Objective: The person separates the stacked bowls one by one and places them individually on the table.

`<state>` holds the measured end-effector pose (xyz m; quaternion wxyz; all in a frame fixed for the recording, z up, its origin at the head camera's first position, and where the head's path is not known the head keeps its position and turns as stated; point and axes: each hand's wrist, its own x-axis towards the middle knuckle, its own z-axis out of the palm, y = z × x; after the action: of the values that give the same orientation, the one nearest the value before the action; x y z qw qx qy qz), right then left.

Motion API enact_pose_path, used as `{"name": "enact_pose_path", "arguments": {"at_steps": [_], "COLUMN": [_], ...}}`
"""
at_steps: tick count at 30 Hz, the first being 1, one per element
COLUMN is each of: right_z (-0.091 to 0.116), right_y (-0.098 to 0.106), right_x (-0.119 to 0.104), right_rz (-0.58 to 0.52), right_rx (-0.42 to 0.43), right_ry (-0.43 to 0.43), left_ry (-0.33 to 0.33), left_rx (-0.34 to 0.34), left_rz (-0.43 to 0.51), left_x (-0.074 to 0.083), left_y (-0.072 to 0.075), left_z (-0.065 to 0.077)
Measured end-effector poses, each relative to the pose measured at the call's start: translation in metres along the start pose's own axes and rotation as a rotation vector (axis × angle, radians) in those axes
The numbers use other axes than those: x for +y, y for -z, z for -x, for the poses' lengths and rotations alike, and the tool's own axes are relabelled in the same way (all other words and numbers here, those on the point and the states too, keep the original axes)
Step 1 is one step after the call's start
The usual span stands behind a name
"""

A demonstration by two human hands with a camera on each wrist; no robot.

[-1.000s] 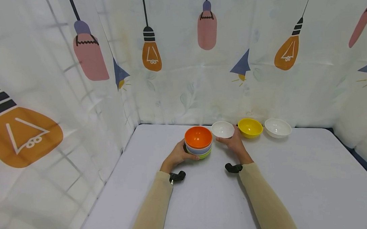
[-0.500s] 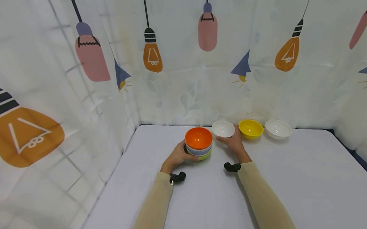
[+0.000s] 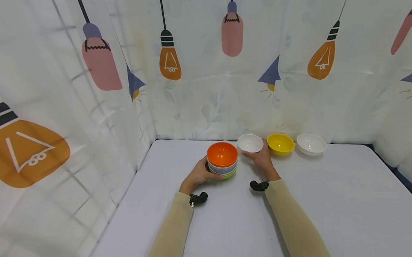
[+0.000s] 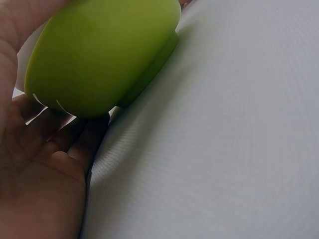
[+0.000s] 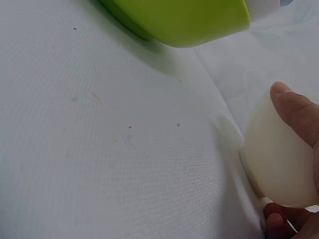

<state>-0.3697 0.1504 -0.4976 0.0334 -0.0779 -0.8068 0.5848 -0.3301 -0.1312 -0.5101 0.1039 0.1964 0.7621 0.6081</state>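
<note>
In the head view my left hand [image 3: 200,172] grips a stack of nested bowls from its left side, thumb across the front. An orange bowl [image 3: 222,154] tops the stack, pale bluish and white rims show below it, and a green bowl [image 4: 99,55] forms the bottom. To the right, my right hand [image 3: 262,159] holds a white bowl [image 3: 250,143] by its right side. The right wrist view has the thumb lying along this white bowl's wall and fingertips near its base, close to the cloth. The inside of both bowls facing up looks bare.
Beyond my right hand a yellow bowl [image 3: 280,144] stands at the back of the table, with another white bowl [image 3: 311,144] to its right. White cloth covers the table [image 3: 230,226]. A patterned curtain [image 3: 198,98] hangs right behind the back edge.
My right hand and the white bowl in it have shifted slightly up in the head view, away from me. The left hand and its stack stay almost still.
</note>
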Motion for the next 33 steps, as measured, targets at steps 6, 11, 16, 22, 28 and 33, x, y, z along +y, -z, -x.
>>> {"name": "enact_pose_path", "arguments": {"at_steps": [6, 11, 16, 22, 28, 33], "right_z": [0.0015, 0.0019, 0.0036, 0.0023, 0.0009, 0.0017], "right_y": [-0.0009, -0.0026, -0.0031, -0.0031, -0.0045, -0.0057], "right_x": [-0.0012, -0.002, -0.0037, -0.0038, -0.004, -0.0025], "right_rz": [0.007, 0.011, 0.005, 0.003, 0.009, 0.001], "right_rx": [0.005, 0.013, 0.023, 0.027, 0.038, 0.048], "right_ry": [-0.028, -0.015, 0.004, -0.004, -0.009, 0.001], "left_ry": [0.003, -0.007, -0.014, -0.008, 0.003, 0.013], "left_rx": [0.004, 0.002, 0.005, 0.001, 0.009, 0.011], "left_rz": [0.001, -0.002, -0.006, -0.005, 0.006, 0.007], "left_x": [-0.001, -0.0016, -0.0008, -0.0003, 0.003, 0.0037], "left_y": [-0.0001, 0.0003, 0.0005, 0.0003, 0.0002, 0.0001], "left_z": [0.0003, 0.0003, 0.0004, 0.0007, 0.0016, 0.0013]}}
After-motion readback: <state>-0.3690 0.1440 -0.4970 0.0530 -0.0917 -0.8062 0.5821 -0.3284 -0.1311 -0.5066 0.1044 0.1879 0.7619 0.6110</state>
